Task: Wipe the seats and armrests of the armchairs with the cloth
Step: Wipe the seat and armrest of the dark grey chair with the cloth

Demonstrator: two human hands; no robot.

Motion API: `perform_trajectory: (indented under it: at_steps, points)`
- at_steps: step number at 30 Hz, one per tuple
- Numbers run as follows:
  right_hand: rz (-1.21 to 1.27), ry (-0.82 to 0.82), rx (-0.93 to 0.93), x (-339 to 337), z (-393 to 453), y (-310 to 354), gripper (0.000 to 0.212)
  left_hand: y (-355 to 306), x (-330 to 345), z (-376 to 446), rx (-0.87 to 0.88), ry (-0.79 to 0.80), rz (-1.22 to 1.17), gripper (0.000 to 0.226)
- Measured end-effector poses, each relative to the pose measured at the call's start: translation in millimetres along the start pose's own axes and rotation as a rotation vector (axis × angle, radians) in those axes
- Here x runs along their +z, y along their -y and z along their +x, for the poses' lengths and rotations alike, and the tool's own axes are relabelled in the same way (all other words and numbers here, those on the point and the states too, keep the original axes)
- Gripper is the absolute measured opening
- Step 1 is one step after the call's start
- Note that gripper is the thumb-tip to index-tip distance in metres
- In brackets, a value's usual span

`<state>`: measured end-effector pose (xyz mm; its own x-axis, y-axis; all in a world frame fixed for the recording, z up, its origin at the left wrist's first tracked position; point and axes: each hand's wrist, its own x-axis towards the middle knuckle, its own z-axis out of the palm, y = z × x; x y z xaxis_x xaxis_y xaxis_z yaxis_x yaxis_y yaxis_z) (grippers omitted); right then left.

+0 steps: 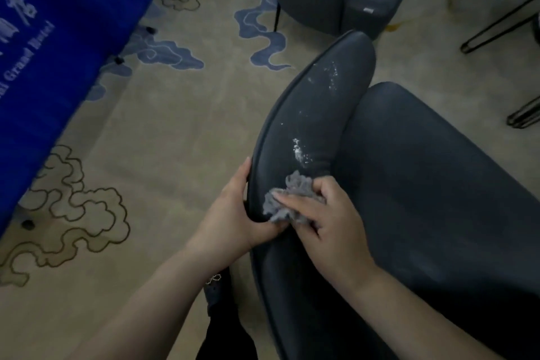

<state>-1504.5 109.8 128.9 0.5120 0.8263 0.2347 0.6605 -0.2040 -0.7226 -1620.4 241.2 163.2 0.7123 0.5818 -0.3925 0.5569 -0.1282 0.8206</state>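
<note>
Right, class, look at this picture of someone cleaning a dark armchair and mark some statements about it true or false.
1. The right hand presses a crumpled grey cloth on the dark blue padded armrest. True.
2. The left hand holds a spray bottle. False: it grips the armrest's outer edge.
3. White specks lie on the armrest ahead of the cloth. True.
4. The cloth lies on the patterned beige carpet. False: it is on the armrest.

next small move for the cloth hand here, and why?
Probably slide the right hand with the cloth forward along the armrest. White specks lie just ahead of the cloth, with more nearer the tip. The left hand grips the armrest's outer edge, steadying it.
</note>
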Motion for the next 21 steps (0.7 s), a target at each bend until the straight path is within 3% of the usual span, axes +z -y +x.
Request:
perform_trajectory:
  at_steps: [3,7,14,18,21]
  points:
    - [-0.083,-0.068,0.044,6.0,18.2,-0.7,0.037,6.8,-6.0,12.3,0.028,0.084,-0.009,0.1]
    - [-0.135,-0.212,0.175,17.6,59.1,-1.2,0.034,15.8,-11.2,25.4,0.082,0.201,-0.035,0.124]
    - [0.034,-0.212,0.225,18.8,11.9,9.5,0.034,9.4,-25.3,63.3,0.289,0.252,-0.062,0.082]
    - [-0.076,-0.204,0.257,16.1,69.8,-8.0,0.034,7.6,-29.7,88.7,0.247,0.376,-0.035,0.111]
    - [-0.02,-0.21,0.308,15.2,98.3,-22.4,0.032,5.1,-34.2,99.8,0.179,0.411,-0.007,0.131]
